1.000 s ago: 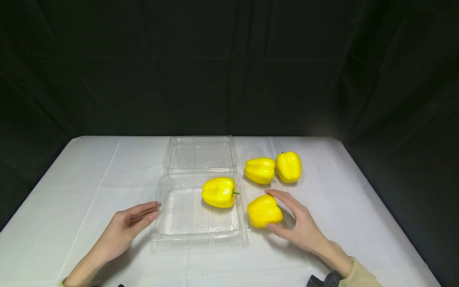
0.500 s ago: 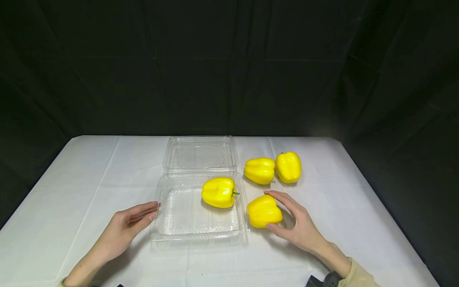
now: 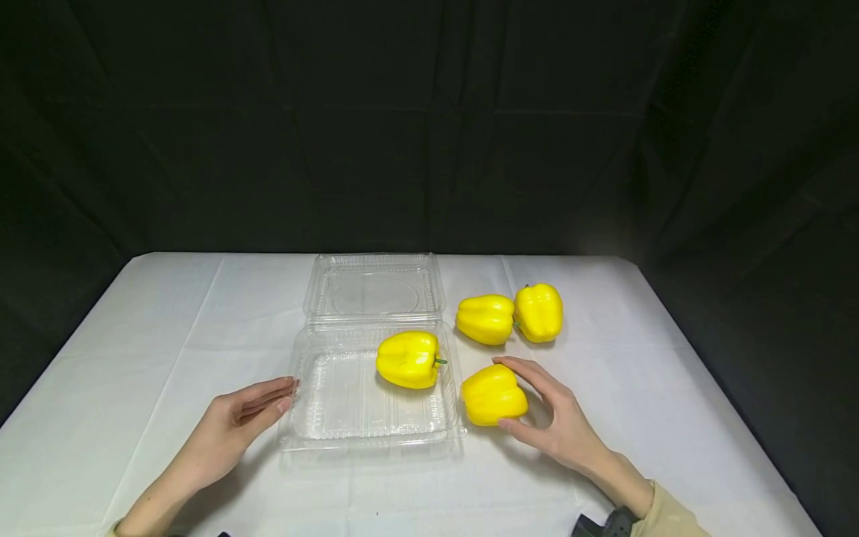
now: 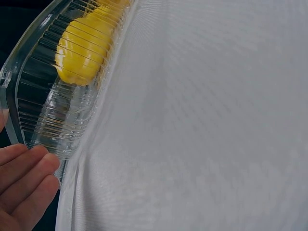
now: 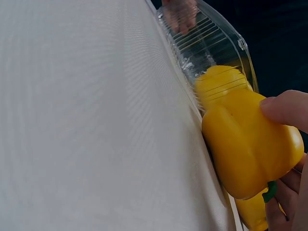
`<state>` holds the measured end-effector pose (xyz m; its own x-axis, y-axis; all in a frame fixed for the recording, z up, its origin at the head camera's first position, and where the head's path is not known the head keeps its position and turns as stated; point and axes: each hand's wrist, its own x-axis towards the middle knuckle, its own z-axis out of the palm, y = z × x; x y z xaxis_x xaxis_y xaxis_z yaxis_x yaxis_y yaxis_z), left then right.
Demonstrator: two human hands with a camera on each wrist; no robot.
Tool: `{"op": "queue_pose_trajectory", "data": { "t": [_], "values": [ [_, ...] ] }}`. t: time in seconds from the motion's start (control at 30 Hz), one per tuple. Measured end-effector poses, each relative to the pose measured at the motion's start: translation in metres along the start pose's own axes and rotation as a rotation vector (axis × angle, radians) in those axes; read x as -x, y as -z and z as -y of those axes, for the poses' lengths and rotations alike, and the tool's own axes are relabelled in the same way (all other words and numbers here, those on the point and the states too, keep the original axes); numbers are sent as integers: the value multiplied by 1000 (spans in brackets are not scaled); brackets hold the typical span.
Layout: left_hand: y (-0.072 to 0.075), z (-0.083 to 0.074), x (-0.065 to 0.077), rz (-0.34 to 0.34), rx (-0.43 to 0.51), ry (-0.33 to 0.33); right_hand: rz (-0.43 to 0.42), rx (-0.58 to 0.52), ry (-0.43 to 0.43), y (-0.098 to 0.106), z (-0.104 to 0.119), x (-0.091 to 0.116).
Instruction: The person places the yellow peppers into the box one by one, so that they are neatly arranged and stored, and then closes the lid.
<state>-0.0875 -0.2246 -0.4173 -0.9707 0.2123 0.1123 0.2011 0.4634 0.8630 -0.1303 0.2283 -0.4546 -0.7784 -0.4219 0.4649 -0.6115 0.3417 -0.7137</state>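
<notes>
A clear plastic clamshell container [image 3: 335,414] lies with its lid [image 3: 374,289] folded back toward the far side. Inside the base, toward the right, a yellow bell pepper [image 3: 406,360] rests on its side, green stem pointing right. My left hand [image 3: 221,436] is at the container's left wall, its fingers [image 4: 36,175] nearly straight against the plastic. Just outside the right wall, my right hand [image 3: 567,425] holds a second yellow bell pepper [image 3: 493,397] between thumb and fingers. The green stem [image 5: 270,191] of this pepper faces the palm in the right wrist view.
Two more yellow bell peppers sit side by side behind the right hand: one on its side [image 3: 485,319], the other [image 3: 539,313] to its right. A white cloth covers the table [image 3: 168,328]. Black curtain [image 3: 429,134] hangs behind and along the sides.
</notes>
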Motion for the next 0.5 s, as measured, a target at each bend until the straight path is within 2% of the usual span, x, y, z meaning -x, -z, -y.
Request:
{"op": "queue_pose_trajectory", "data": {
  "t": [0.5],
  "values": [
    [0,1,0,2,7,-2,-30,-16,-22,-1,1,0]
  ]
}}
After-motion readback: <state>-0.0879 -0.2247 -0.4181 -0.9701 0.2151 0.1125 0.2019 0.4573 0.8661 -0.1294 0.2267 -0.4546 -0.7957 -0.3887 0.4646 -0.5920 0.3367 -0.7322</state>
